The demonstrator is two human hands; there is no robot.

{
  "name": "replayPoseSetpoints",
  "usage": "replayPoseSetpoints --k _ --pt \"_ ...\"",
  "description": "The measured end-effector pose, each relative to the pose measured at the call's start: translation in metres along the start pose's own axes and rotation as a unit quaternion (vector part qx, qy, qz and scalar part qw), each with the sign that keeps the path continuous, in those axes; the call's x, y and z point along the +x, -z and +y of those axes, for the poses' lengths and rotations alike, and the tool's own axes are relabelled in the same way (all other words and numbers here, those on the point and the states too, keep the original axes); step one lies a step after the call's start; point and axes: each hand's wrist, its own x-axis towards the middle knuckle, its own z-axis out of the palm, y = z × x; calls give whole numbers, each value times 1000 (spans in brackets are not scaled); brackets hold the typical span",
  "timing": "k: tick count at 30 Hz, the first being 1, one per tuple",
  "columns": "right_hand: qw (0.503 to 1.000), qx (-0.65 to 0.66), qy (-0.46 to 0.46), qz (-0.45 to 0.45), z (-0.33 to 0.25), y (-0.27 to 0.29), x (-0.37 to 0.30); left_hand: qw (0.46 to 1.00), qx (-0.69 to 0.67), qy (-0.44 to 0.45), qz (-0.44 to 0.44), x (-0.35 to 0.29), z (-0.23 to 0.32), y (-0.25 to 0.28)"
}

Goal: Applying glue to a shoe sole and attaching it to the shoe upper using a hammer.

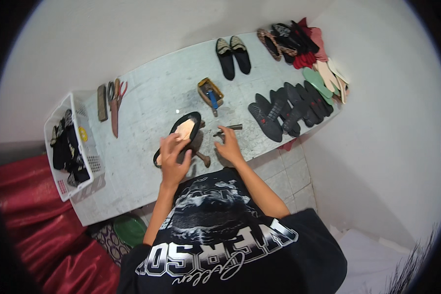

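Observation:
My left hand (174, 159) is on a black shoe (193, 117) with a pale tan insole, its fingers curled over the middle of the shoe and covering part of it. The shoe lies slanted over a brown metal shoe last stand (204, 159), which is mostly hidden beneath it. To the right, my right hand (228, 147) has its thumb and fingers apart, at the near side of a short dark-handled tool (235, 127). The fingers partly cover the tool's thin end, so its kind is unclear.
Beyond the hands stands a small yellowish box (204, 84) with a blue-handled tool (212, 98). Black soles (284, 110) are piled right; finished shoes (232, 58) sit at the back. Pliers (122, 89), a knife (114, 117) and a white basket (76, 117) are left.

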Motion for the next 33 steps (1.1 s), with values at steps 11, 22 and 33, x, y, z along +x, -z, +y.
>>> replayPoseSetpoints --k 11,22,33 --pt "983 26 -114 140 48 75 -66 978 -120 -30 -167 -11 42 -72" --pt "987 27 -109 113 100 176 -49 921 -150 86 -348 27 81 -172" --pt "978 38 -102 176 176 282 -5 897 -132 115 -405 54 124 -330"
